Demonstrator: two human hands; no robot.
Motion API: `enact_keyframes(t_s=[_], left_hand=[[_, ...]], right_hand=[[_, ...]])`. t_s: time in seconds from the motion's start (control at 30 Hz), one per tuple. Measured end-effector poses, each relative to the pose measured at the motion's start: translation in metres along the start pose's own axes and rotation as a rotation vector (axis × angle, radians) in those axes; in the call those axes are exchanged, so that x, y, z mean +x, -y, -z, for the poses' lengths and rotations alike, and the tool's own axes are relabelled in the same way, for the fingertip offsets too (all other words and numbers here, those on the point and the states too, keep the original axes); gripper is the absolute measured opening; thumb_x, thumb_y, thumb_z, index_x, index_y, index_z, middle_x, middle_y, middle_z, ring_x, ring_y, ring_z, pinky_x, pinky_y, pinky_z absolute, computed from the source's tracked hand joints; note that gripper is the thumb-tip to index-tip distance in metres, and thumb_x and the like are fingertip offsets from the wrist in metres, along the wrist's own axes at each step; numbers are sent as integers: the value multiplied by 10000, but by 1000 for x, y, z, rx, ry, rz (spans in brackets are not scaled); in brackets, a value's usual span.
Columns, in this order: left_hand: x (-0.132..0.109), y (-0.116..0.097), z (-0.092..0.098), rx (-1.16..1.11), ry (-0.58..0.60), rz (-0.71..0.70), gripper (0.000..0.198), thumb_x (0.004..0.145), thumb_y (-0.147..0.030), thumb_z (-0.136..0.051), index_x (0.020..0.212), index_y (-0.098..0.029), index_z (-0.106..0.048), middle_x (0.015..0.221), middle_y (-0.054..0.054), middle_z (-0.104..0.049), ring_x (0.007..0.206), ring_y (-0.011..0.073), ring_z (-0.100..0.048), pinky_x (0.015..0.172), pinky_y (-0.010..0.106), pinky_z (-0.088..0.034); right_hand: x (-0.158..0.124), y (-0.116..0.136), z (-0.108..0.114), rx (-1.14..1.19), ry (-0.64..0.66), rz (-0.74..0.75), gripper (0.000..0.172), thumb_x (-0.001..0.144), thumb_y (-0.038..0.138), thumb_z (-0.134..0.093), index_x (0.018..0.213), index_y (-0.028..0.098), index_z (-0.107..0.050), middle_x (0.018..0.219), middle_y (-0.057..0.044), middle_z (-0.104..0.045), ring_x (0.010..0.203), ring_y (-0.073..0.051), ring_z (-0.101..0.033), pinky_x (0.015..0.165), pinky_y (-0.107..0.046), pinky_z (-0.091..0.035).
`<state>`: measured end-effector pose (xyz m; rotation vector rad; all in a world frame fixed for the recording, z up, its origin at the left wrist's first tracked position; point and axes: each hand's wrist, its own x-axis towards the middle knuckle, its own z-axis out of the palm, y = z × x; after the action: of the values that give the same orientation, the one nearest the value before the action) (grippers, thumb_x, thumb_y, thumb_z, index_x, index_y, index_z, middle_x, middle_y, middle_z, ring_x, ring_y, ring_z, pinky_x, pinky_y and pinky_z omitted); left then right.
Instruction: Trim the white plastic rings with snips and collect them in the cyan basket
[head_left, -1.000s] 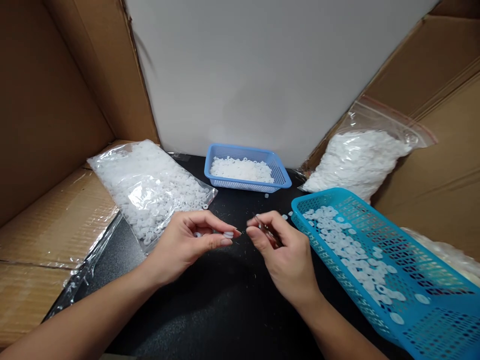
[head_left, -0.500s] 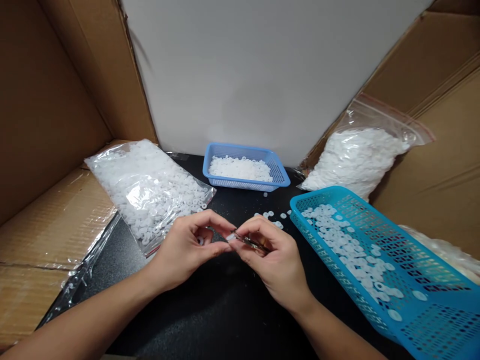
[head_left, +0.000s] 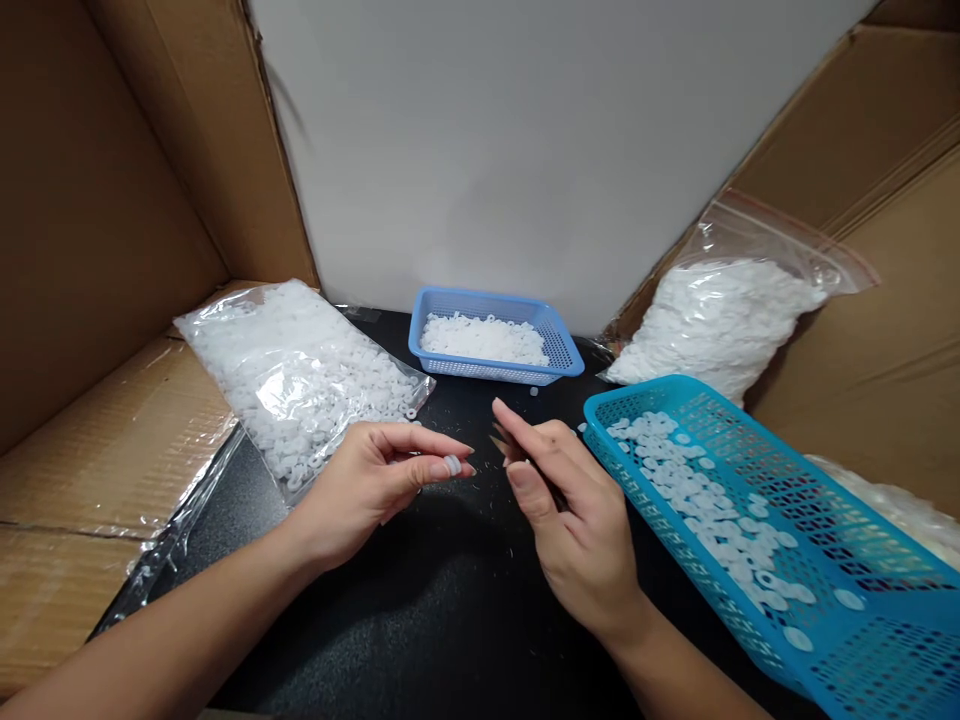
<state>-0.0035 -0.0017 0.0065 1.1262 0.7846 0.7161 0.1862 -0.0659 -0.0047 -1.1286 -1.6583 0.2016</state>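
My left hand (head_left: 379, 480) hovers over the black mat (head_left: 420, 620), pinching a small white plastic ring (head_left: 452, 464) between thumb and fingers. A little to its right, my right hand (head_left: 570, 510) holds thin metal tweezers (head_left: 504, 447), with the index finger stretched forward. The hands are slightly apart. Right of my right hand, a tilted teal basket (head_left: 825, 590) holds several white rings. A small blue basket (head_left: 555, 345) with more white pieces sits at the back centre.
A clear bag of white rings (head_left: 292, 380) lies at the left on taped cardboard (head_left: 90, 460). Another full zip bag (head_left: 720, 320) leans at the right. Cardboard walls flank a white back panel. Loose rings lie by the teal basket.
My hands had met, the tweezers touching the ring in my left fingers. They have since parted, and my right hand has drawn back to the right with its index finger raised.
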Motion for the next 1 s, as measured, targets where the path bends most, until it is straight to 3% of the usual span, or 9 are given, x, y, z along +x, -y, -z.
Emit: enact_keyframes(t_s=[0.23,0.47,0.63,0.77,1.0], left_hand=[[0,-1,-1,-51,-12,-27,258,735,-406,-890,884,-209,-817,761,32,-728,474,26,-336,453,197,-216],[-2,-2,-2,-20,-64,-9,344,681,-452,-912,873,-182,-820,616,9,-618,486,45,-328,461,204,-195],[-3,-2,-1,10,-60,-31,314,696,-418,-909,874,-171,-832,661,37,-681,542,82,-469,497,208,-314],[-3,-1,-2,-22,-23,-55,216,718,-336,-906,851,-180,-839,783,59,-765,686,115,-626,635,207,-463],[-3,-3,-2,-41,19,-84,132,761,-290,-884,860,-212,-844,841,33,-800,773,99,-688,742,173,-512]], right_hand=[[-5,-1,-3,-252,-3,227,426,971,88,-613,1387,180,-634,895,-47,-648,775,-108,-611,689,-239,-513],[-5,0,-1,-364,5,291,361,964,81,-614,1304,161,-701,833,-52,-669,746,-119,-615,667,-246,-488],[-4,1,0,-372,21,283,453,948,77,-621,1377,218,-665,821,-46,-675,732,-132,-618,663,-258,-480],[-2,3,1,-376,19,309,506,954,73,-609,1429,249,-621,805,-38,-671,713,-128,-612,653,-256,-462],[-1,3,2,-413,29,332,424,954,82,-621,1352,214,-685,779,-37,-656,701,-127,-587,642,-262,-436]])
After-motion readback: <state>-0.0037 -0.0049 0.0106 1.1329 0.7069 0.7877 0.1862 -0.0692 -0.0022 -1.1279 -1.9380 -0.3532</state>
